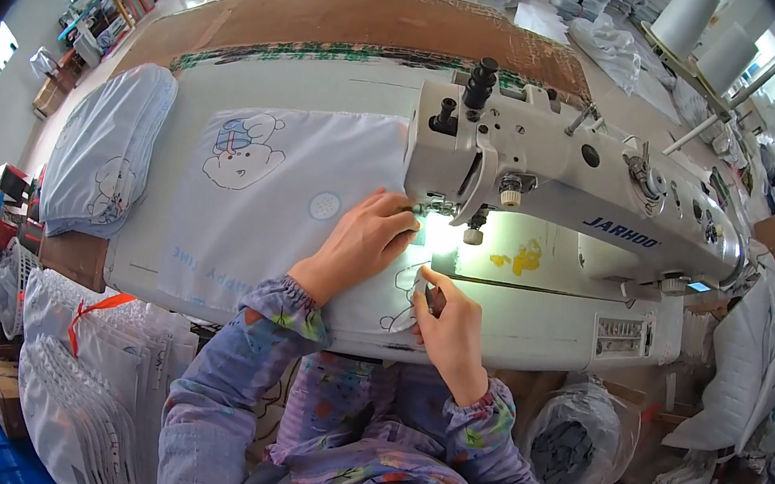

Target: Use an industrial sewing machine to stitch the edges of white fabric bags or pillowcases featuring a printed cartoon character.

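A white printed fabric panel [299, 173] with cartoon bears lies flat on the sewing machine table, its right edge running by the lit needle area. My left hand [358, 243] rests on the panel, fingers bent and pressed together on its edge close beside the presser foot [444, 212]. Nearer to me, my right hand [449, 332] pinches the panel's right edge between thumb and fingers. Something small and dark shows inside the right hand; I cannot make out what it is. The white sewing machine [552, 165] stands over the far right of the panel.
A stack of folded printed fabric pieces [113, 150] lies at the table's left end. More fabric pieces [90, 380] hang below it at left. At lower right is a clear plastic bag [581, 440] with dark grey contents. Thread cones [685, 22] stand at the far right.
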A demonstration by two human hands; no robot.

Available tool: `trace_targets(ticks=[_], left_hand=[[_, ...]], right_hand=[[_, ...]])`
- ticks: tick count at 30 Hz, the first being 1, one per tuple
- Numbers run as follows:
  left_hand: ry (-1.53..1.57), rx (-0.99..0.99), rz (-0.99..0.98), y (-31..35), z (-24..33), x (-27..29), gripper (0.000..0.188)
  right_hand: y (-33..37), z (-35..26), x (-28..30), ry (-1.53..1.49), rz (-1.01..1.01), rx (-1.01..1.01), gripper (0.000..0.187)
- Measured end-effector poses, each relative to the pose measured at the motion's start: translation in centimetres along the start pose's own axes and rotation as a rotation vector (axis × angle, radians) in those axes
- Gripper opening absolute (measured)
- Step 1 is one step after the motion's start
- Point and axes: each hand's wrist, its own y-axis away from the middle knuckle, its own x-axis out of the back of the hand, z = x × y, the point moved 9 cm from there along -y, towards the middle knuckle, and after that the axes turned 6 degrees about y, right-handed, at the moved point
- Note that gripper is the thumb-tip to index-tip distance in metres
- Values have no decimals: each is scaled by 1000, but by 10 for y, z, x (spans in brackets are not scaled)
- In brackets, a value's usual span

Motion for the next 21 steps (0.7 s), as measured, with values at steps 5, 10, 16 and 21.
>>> trace_targets(ticks=[5,10,16,21], left_hand=[[-8,-69,3,5,5,2,13],[0,-60,-22,10,11,1,19],[28,-84,2,-2,-3,8,16],[26,-74,-9,-14,-11,9,16]], right_hand=[[7,3,-3,-61,-44,-36,37],[9,3,-4,12,1,48,36],[-9,-1,-2,-49,-53,-117,36],[-20,0,1,-65,-30,-141,37]])
